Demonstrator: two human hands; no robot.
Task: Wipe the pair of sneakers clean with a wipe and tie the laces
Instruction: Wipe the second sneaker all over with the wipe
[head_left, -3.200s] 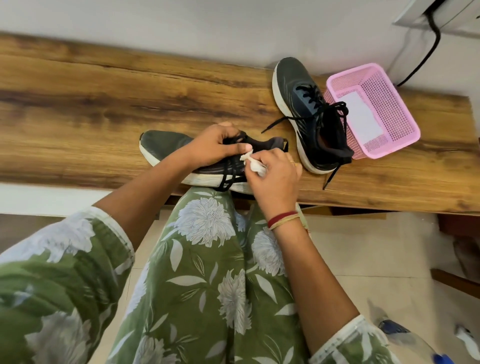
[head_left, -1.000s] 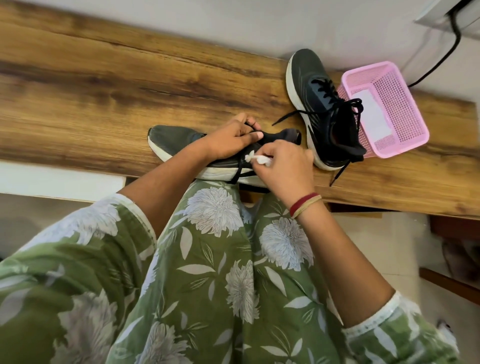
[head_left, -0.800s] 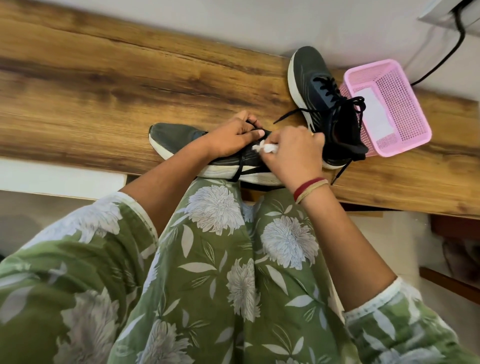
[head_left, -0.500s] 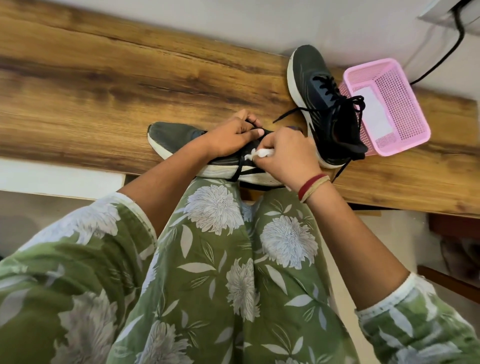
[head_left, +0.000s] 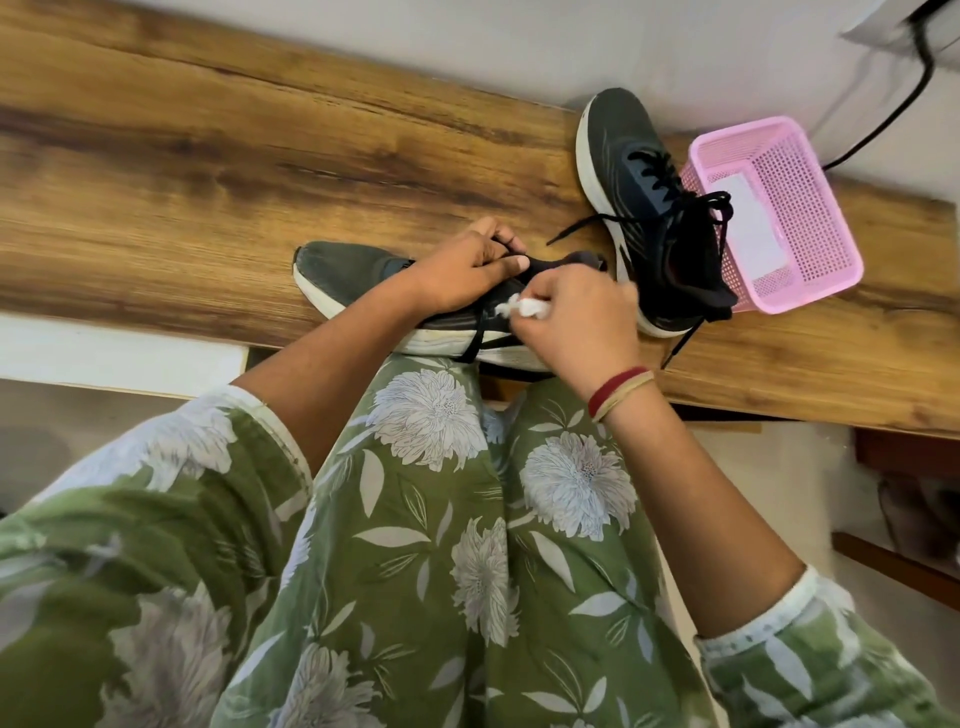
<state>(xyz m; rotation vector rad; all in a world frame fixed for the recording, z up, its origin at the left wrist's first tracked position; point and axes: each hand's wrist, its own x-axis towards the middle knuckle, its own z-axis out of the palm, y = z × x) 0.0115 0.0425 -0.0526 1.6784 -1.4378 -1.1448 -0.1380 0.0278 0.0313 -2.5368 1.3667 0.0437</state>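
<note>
Dark-grey near sneaker (head_left: 343, 270) at the desk (head_left: 208, 171) edge, mid-wipe by the look, laces (head_left: 478, 332) loose. Far sneaker (head_left: 623, 171) upright, laces trailing; cannot tell if tied. Grips the near one at its top with left hand (head_left: 462, 275); pinches crumpled wipe (head_left: 524, 307) in right hand (head_left: 582, 322) against its side. Tying probably all left. Pale wall (head_left: 467, 47) behind; pink basket (head_left: 810, 171) just beside far sneaker.

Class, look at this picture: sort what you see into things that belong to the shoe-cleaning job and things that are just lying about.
In the job:
near sneaker, gripped by the left hand
wipe, pinched in the right hand
far sneaker, untouched

Lying about:
pink basket
black cable
wooden bench, only the support
</note>
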